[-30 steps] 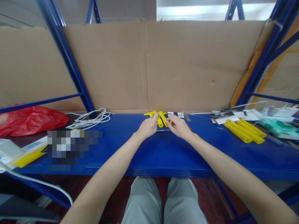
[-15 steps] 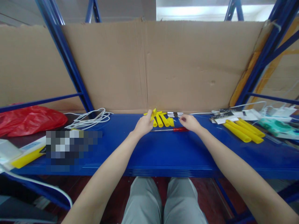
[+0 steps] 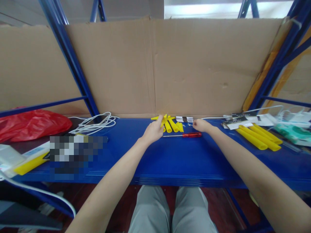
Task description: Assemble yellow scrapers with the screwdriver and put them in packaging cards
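My left hand (image 3: pixel 154 130) is closed around a yellow plastic piece (image 3: pixel 165 120) that stands up past the thumb. Close beside it lie several yellow tubular pieces (image 3: pixel 172 125), partly covered by the hand, and a smaller yellow piece (image 3: pixel 180 126). My right hand (image 3: pixel 202 125) has its fingers pinched together low over the shelf, next to tiny pale parts (image 3: pixel 189 124); whatever is between the fingertips is too small to make out. A screwdriver with a red handle (image 3: pixel 191 134) lies just in front of both hands. Behind, white strips with black bands (image 3: pixel 184 119) lie in a stack.
The blue shelf (image 3: pixel 178 160) is backed by cardboard (image 3: pixel 194 68). On the right are yellow tubes (image 3: pixel 257 137) and a green-and-white packet (image 3: pixel 291 132). On the left are a coiled white cable (image 3: pixel 104 123), a red plastic bag (image 3: pixel 36 124) and another yellow tube (image 3: pixel 30 164).
My right hand has drawn back from the screwdriver handle, which shows fully now, as do the tiny pale parts. My left hand keeps its grip on the yellow piece. The view has shifted slightly.
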A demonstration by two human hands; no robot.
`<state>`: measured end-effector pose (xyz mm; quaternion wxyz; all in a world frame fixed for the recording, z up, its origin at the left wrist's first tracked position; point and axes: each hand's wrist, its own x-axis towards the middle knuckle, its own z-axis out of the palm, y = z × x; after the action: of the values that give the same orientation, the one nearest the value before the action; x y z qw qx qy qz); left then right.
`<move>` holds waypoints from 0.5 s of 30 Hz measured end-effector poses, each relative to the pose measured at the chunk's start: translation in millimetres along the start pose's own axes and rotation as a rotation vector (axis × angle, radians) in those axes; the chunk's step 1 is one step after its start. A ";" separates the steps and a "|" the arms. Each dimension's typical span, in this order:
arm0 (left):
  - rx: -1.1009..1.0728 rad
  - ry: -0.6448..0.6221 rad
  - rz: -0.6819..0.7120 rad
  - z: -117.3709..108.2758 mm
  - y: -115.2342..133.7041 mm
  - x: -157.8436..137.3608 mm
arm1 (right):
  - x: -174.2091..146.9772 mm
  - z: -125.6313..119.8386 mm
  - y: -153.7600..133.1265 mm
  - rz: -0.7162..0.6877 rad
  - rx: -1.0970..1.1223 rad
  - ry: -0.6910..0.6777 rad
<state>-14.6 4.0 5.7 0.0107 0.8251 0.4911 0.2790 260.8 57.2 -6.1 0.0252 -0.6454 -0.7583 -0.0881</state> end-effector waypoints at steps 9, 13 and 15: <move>-0.005 0.008 0.012 0.4 1.5 -0.8 | 1.2 2.1 -3.3 -0.051 -0.106 -0.026; -0.007 0.006 0.006 0.8 1.0 -0.5 | 1.6 4.0 -2.9 -0.044 -0.099 -0.020; -0.010 0.006 0.010 1.0 0.6 -0.4 | 2.0 5.9 -2.2 -0.031 -0.088 -0.001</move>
<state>-13.8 3.7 4.9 0.0121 0.8267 0.4854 0.2842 258.8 59.7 -11.8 -0.0050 -0.6343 -0.7635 -0.1212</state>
